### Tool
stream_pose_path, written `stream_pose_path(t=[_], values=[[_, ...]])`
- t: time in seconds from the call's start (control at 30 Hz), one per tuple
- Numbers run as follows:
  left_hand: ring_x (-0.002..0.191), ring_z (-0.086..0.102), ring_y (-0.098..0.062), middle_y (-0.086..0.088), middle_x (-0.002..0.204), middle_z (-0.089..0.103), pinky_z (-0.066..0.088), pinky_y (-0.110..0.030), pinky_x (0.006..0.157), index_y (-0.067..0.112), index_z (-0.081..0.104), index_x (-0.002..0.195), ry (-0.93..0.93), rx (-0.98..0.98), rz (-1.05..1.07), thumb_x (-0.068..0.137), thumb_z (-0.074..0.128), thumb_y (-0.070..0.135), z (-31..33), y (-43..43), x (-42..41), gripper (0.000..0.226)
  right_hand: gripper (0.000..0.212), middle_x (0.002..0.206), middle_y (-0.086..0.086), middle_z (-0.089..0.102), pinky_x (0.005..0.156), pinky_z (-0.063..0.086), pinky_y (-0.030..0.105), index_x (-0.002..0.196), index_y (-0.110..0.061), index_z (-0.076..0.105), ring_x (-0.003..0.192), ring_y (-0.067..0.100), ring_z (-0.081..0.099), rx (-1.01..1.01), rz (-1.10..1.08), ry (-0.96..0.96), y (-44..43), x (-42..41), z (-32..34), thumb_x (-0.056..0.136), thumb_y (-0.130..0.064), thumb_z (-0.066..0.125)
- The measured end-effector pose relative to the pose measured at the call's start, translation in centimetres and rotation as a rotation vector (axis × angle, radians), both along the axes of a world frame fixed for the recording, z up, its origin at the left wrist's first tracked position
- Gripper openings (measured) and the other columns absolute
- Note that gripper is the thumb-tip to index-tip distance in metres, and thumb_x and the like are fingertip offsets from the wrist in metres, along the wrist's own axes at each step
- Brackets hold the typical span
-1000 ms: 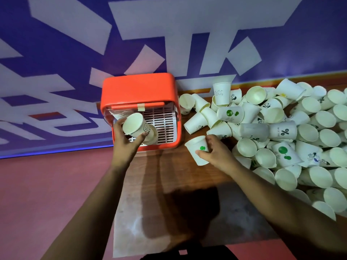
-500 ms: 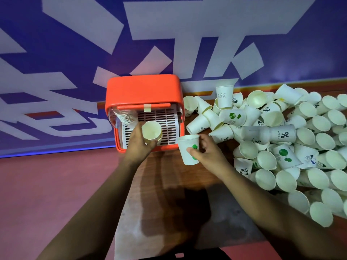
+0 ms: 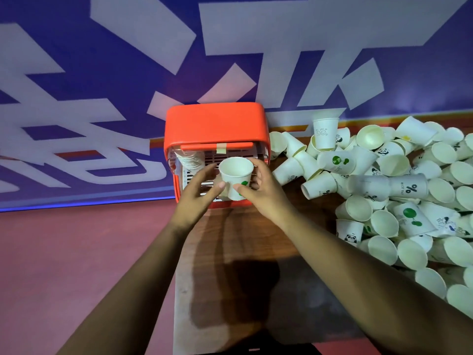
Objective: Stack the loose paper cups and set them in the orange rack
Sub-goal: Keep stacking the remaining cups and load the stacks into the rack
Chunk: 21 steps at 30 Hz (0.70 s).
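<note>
On the near side of the left hand [image 3: 197,198] and right hand [image 3: 266,196], the wooden table [image 3: 238,242] lies bare. Right of the right hand, a heap of loose cups [image 3: 384,187] blocks the surface. Just beyond both stands the orange rack [image 3: 215,124].

The brown table [image 3: 230,252] has an orange rack [image 3: 215,121] standing at its far left end. A big heap of paper cups [image 3: 384,198] lies on its right side.

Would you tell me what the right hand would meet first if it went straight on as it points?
Probably the orange rack: the right hand, gripping a paper cup, points at its white slatted panel just beyond, though depth is unclear here.
</note>
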<state>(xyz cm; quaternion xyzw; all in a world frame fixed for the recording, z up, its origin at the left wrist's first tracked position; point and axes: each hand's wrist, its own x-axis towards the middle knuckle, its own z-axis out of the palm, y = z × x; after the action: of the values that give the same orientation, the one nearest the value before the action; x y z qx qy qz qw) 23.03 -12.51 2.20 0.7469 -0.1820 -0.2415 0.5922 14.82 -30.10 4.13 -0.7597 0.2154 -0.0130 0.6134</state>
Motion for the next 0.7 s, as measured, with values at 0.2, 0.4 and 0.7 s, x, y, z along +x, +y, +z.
stream_pose_path(t=[0.2,0.4,0.7], values=[[0.116,0.062,-0.020,0.005,0.131,0.064,0.052,-0.052,0.099,0.033,0.056,0.136,-0.045,-0.007,-0.019,0.091,0.070,0.027,0.5,0.0,0.9,0.047,0.065,0.129,-0.013,0.056,0.100,0.047,0.033,0.137,-0.035,0.040,0.121,0.006,0.052,-0.190,0.089,-0.011,0.8,1.0,-1.4,0.082,-0.030,0.075],[0.125,0.057,-0.015,0.011,0.136,0.059,0.049,-0.046,0.104,0.033,0.052,0.139,-0.055,0.008,-0.061,0.091,0.071,0.023,0.0,0.0,0.9,0.052,0.070,0.137,-0.010,0.052,0.102,0.045,0.032,0.144,-0.031,0.033,0.125,0.008,0.049,-0.307,0.104,0.018,0.9,1.0,-2.0,0.085,-0.030,0.072],[0.124,0.053,-0.006,0.006,0.136,0.051,0.049,-0.039,0.105,0.028,0.054,0.139,-0.087,0.172,-0.016,0.086,0.076,0.026,-2.8,0.7,1.7,0.057,0.075,0.148,0.010,0.044,0.107,0.042,0.041,0.155,-0.029,0.013,0.136,0.024,0.041,-0.430,0.220,0.238,1.2,1.7,-4.0,0.096,-0.041,0.057]])
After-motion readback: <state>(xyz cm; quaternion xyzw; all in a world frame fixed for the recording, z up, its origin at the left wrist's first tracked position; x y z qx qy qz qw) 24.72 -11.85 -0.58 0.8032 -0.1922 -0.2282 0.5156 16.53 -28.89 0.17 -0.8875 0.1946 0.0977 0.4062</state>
